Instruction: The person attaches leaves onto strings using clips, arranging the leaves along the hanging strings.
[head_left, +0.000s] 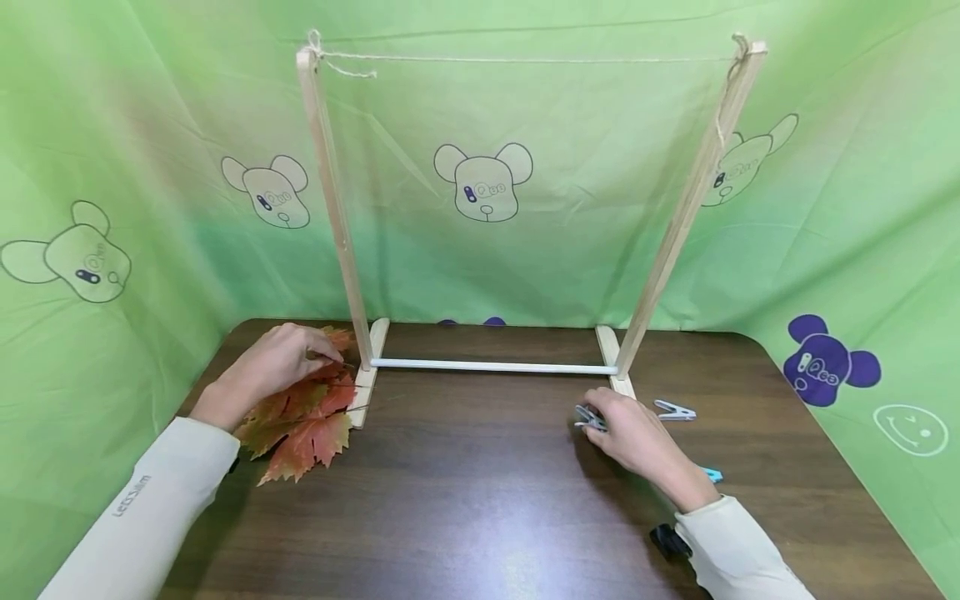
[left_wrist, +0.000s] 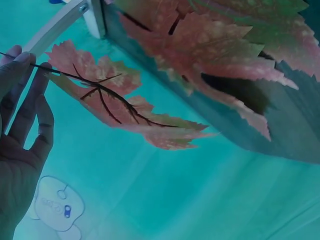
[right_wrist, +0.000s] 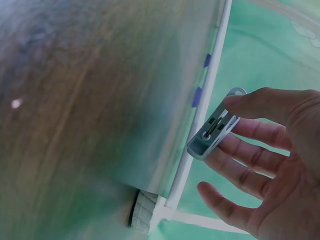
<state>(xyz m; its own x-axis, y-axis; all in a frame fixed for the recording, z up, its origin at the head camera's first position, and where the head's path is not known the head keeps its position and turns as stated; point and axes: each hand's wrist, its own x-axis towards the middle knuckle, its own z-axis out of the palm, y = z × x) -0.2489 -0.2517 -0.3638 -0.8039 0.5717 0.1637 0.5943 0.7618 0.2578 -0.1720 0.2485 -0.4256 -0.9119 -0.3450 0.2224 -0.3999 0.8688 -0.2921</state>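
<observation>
Between thumb and fingers my left hand (head_left: 288, 358) pinches the dark stem of a red and green maple leaf (left_wrist: 100, 90), lifted off the other leaves. Below it a heap of red-orange maple leaves (head_left: 307, 442) lies at the table's left side, by the rack's left foot. In my right hand (head_left: 633, 429) is a grey clothespin (right_wrist: 215, 127), held between the thumb and fingers near the rack's right foot. A second light clothespin (head_left: 675, 410) lies just right of that hand, and a blue clothespin (head_left: 712, 475) shows partly behind the wrist.
A wooden rack with two posts (head_left: 333, 192) and a white crossbar (head_left: 495, 366) stands at the back of the brown table (head_left: 450, 483). Twine (head_left: 525, 60) is tied between the post tops, with a loose end at the left. Green printed cloth (head_left: 585, 233) surrounds the table.
</observation>
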